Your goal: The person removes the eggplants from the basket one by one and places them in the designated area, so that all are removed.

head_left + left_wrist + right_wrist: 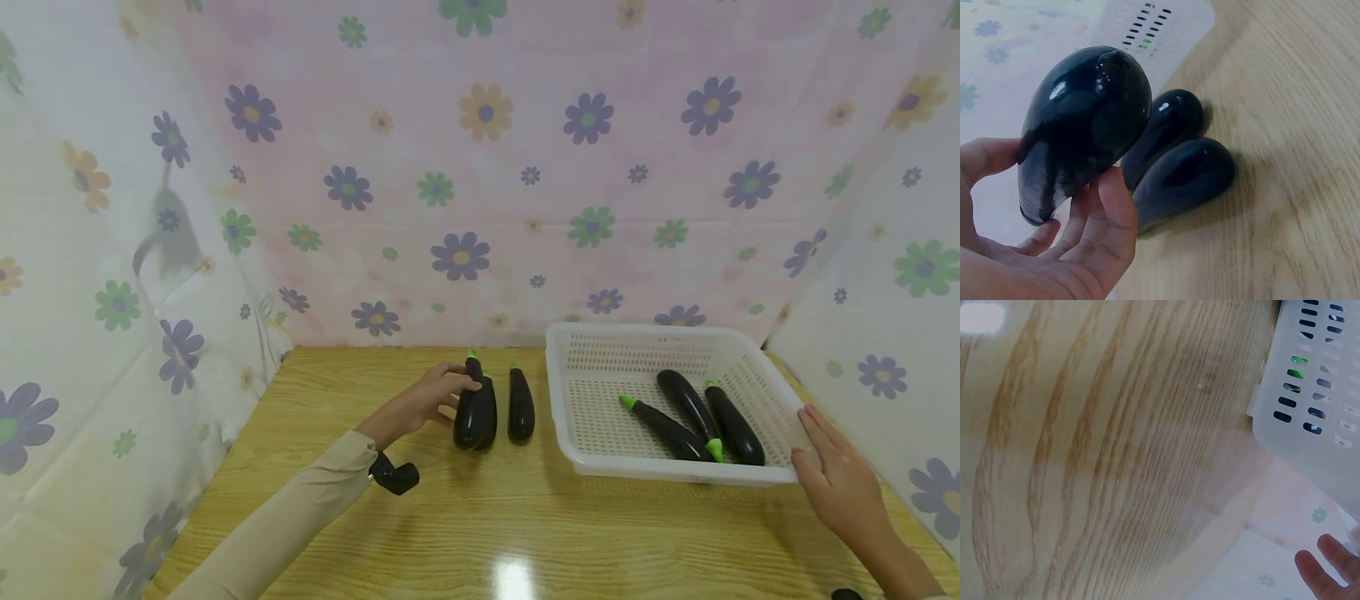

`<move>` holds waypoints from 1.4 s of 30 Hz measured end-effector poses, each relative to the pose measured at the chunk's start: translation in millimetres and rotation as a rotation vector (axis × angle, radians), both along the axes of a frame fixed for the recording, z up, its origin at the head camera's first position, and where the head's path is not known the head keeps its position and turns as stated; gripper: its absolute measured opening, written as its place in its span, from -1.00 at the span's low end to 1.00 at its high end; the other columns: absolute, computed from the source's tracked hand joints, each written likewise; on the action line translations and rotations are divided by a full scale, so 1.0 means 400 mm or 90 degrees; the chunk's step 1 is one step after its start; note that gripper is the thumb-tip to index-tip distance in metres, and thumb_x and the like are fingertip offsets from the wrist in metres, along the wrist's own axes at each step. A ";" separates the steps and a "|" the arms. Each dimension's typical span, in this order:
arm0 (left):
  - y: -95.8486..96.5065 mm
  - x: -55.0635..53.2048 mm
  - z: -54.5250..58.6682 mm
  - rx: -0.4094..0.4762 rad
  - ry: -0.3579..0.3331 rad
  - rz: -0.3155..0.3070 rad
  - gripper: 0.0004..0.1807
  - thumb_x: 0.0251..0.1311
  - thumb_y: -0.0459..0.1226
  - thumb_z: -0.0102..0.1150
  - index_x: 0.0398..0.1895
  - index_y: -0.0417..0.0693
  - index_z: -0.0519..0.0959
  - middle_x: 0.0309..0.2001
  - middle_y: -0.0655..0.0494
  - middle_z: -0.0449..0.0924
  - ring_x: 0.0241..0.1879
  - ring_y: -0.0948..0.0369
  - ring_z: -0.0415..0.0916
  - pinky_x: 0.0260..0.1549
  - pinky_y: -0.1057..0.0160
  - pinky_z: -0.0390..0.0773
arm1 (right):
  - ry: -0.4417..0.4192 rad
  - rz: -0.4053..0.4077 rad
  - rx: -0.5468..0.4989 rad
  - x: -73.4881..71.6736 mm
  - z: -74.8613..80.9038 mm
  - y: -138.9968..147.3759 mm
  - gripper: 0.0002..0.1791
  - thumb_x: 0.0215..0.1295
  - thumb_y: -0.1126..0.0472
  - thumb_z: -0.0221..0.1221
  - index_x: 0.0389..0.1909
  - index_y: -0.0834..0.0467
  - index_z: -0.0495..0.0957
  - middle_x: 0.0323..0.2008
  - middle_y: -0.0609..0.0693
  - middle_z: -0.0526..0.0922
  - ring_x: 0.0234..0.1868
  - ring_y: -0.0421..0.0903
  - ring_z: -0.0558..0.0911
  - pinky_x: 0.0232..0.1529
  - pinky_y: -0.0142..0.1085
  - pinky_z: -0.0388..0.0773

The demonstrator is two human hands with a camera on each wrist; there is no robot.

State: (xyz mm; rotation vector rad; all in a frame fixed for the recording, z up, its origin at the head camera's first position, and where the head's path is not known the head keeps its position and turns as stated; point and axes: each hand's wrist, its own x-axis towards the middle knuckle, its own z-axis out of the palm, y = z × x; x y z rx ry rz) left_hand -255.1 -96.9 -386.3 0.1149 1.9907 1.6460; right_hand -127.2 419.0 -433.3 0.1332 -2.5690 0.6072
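Note:
In the head view my left hand grips a dark purple eggplant with a green stem. The left wrist view shows this eggplant between thumb and fingers, raised over two others lying on the table. Of those two, one is partly hidden behind the held one and the other lies just to its right. My right hand touches the right side of a white plastic basket, its fingers fairly straight. Three eggplants lie inside the basket, including one slanting across its floor.
The wood-grain table carries the basket at its right side. Flower-printed cloth hangs behind and on both sides, close to the table's edges. A black wrist device sits at my left wrist.

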 end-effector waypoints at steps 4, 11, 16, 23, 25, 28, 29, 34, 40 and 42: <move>-0.011 -0.001 -0.017 -0.010 -0.001 0.008 -0.34 0.06 -0.02 0.11 0.20 0.03 0.14 -0.01 -0.05 0.37 -0.13 -0.02 0.43 -0.39 0.04 0.52 | -0.013 -0.007 -0.004 0.002 -0.004 -0.001 -0.42 0.22 0.31 -0.14 0.29 0.28 0.03 0.32 0.06 -0.03 0.31 0.07 -0.06 0.29 -0.23 -0.29; -0.030 -0.012 -0.039 -0.032 0.017 0.016 -0.34 0.05 0.00 0.10 0.21 0.03 0.14 -0.02 -0.04 0.38 -0.13 -0.01 0.42 -0.40 0.06 0.52 | -0.018 -0.013 -0.007 -0.001 0.002 -0.002 -0.42 0.22 0.30 -0.16 0.29 0.28 0.03 0.31 0.13 -0.01 0.30 0.14 -0.05 0.28 -0.11 -0.26; -0.039 -0.030 -0.051 -0.035 0.023 0.022 -0.40 0.09 -0.03 0.07 0.18 0.02 0.17 -0.03 -0.08 0.37 -0.13 -0.05 0.41 -0.42 0.04 0.52 | -0.024 -0.016 -0.009 -0.003 0.002 0.001 -0.43 0.23 0.29 -0.17 0.29 0.28 0.02 0.32 0.11 -0.02 0.30 0.14 -0.06 0.28 -0.10 -0.27; -0.047 -0.046 -0.083 -0.091 0.028 0.041 -0.42 0.08 -0.02 0.07 0.16 0.02 0.23 -0.07 -0.04 0.43 -0.16 0.01 0.43 -0.41 0.08 0.52 | -0.033 -0.009 -0.016 -0.003 0.000 0.004 -0.42 0.24 0.29 -0.16 0.29 0.28 0.01 0.32 0.13 -0.03 0.30 0.15 -0.08 0.26 -0.03 -0.27; -0.046 -0.052 -0.095 -0.099 0.025 0.048 -0.40 0.08 -0.02 0.07 0.18 0.01 0.23 -0.09 -0.03 0.46 -0.17 0.03 0.45 -0.40 0.08 0.52 | -0.030 -0.010 -0.015 -0.002 -0.002 0.003 -0.42 0.23 0.30 -0.16 0.29 0.27 0.01 0.32 0.11 -0.03 0.30 0.14 -0.07 0.26 -0.03 -0.26; -0.044 -0.062 -0.111 -0.102 0.020 0.060 -0.40 0.08 -0.04 0.08 0.19 0.00 0.23 -0.12 -0.02 0.50 -0.19 0.07 0.48 -0.40 0.08 0.53 | -0.015 -0.013 -0.016 -0.002 -0.004 0.003 -0.42 0.22 0.31 -0.14 0.29 0.27 0.04 0.31 0.12 0.01 0.30 0.14 -0.04 0.26 -0.05 -0.23; -0.043 -0.064 -0.116 -0.102 0.019 0.063 -0.40 0.09 -0.05 0.08 0.19 -0.02 0.23 -0.12 -0.03 0.50 -0.20 0.08 0.49 -0.40 0.08 0.53 | -0.011 -0.014 -0.016 -0.001 -0.005 0.003 -0.42 0.21 0.31 -0.14 0.29 0.26 0.04 0.31 0.10 0.01 0.30 0.13 -0.03 0.27 -0.06 -0.23; -0.039 -0.069 -0.128 -0.107 0.018 0.074 -0.42 0.10 -0.10 0.07 0.20 -0.05 0.24 -0.13 -0.04 0.50 -0.25 0.09 0.49 -0.42 0.07 0.53 | -0.019 -0.013 -0.017 0.001 -0.007 0.003 -0.42 0.23 0.30 -0.15 0.29 0.25 0.03 0.32 0.03 -0.02 0.31 0.07 -0.06 0.27 -0.09 -0.25; -0.041 -0.072 -0.133 -0.101 0.013 0.075 -0.40 0.08 -0.10 0.09 0.21 -0.06 0.24 -0.08 -0.08 0.47 -0.24 0.07 0.47 -0.44 0.05 0.53 | -0.030 -0.017 -0.012 0.002 -0.005 0.000 -0.43 0.24 0.29 -0.17 0.30 0.25 0.02 0.33 0.06 -0.03 0.32 0.02 -0.10 0.27 -0.06 -0.26; -0.043 -0.073 -0.134 -0.103 0.018 0.071 -0.40 0.09 -0.10 0.08 0.22 -0.06 0.23 -0.08 -0.08 0.47 -0.25 0.07 0.48 -0.45 0.05 0.54 | -0.026 -0.018 -0.012 0.001 -0.005 -0.001 -0.43 0.24 0.29 -0.17 0.30 0.25 0.02 0.33 0.06 -0.03 0.32 0.00 -0.10 0.27 -0.08 -0.26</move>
